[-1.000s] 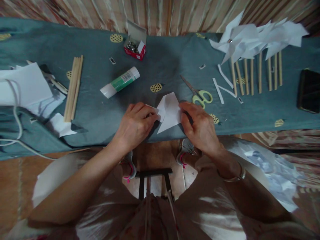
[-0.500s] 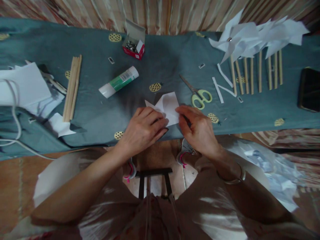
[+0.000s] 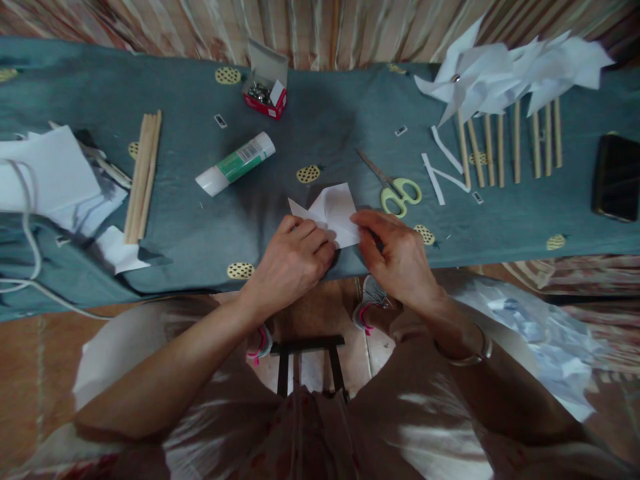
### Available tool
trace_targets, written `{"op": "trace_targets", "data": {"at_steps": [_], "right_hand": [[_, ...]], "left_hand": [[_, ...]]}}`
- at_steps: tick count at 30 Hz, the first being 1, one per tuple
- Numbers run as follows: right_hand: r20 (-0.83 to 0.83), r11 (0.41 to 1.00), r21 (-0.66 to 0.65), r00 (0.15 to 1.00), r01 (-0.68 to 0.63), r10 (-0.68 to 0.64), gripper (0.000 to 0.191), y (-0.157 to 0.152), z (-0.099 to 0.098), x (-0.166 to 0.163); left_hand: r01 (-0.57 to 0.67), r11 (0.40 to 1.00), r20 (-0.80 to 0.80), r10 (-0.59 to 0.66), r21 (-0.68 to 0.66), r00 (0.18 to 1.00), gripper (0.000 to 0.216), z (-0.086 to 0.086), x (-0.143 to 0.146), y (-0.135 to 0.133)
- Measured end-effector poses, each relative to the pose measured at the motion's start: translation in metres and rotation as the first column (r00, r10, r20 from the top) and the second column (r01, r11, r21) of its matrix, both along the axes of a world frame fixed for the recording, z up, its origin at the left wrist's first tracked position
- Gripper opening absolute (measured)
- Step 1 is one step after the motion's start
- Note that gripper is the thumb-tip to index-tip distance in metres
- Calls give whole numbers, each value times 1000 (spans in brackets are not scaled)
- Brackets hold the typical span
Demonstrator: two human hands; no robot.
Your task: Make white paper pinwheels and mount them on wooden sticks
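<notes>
A small white sheet of paper (image 3: pixel 340 207), partly folded with pointed corners standing up, lies near the table's front edge. My left hand (image 3: pixel 295 257) has its fingers curled and pressed on the paper's lower left part, hiding that side. My right hand (image 3: pixel 395 250) pinches the paper's right edge between thumb and index finger. Just right of the paper lie scissors (image 3: pixel 395 193) with light green handles. A glue stick (image 3: pixel 237 163) with a green and white label rests to the upper left.
Wooden sticks (image 3: pixel 143 177) and a pile of white paper (image 3: pixel 55 170) lie on the left. Farther back stands a red box (image 3: pixel 265 100) of metal pins. White paper pinwheels (image 3: pixel 480 80) on sticks, paper strips (image 3: pixel 434 180) and a black phone (image 3: pixel 617 177) are on the right.
My left fingers have curled in more and drawn slightly down on the paper. My right hand keeps its pinch at the right edge. The whole view has shifted slightly.
</notes>
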State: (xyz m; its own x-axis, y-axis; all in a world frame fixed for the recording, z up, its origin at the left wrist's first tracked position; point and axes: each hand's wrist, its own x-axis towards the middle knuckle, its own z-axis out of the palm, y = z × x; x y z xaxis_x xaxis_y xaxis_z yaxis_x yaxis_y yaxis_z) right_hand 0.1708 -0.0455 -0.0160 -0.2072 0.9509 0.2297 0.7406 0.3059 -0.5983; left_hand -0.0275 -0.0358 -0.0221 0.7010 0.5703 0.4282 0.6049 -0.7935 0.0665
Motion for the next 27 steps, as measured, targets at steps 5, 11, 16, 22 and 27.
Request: {"op": "trace_targets", "data": {"at_steps": [5, 11, 16, 22, 27], "right_hand": [[-62, 998, -56, 997, -43, 39, 40, 4, 1, 12], [-215, 968, -195, 970, -156, 113, 23, 6, 3, 22], [-257, 947, -223, 951, -230, 171, 17, 6, 5, 24], [-287, 931, -211, 930, -296, 231, 15, 6, 7, 22], [-294, 931, -224, 931, -288, 217, 10, 6, 6, 17]], "left_hand": [[-22, 999, -49, 20, -43, 999, 23, 2, -1, -1], [18, 997, 4, -18, -71, 1000, 21, 3, -9, -4], [53, 997, 30, -52, -52, 998, 16, 1, -17, -6], [77, 992, 18, -76, -99, 997, 15, 0, -23, -9], [100, 987, 38, -96, -123, 995, 13, 2, -22, -11]]}}
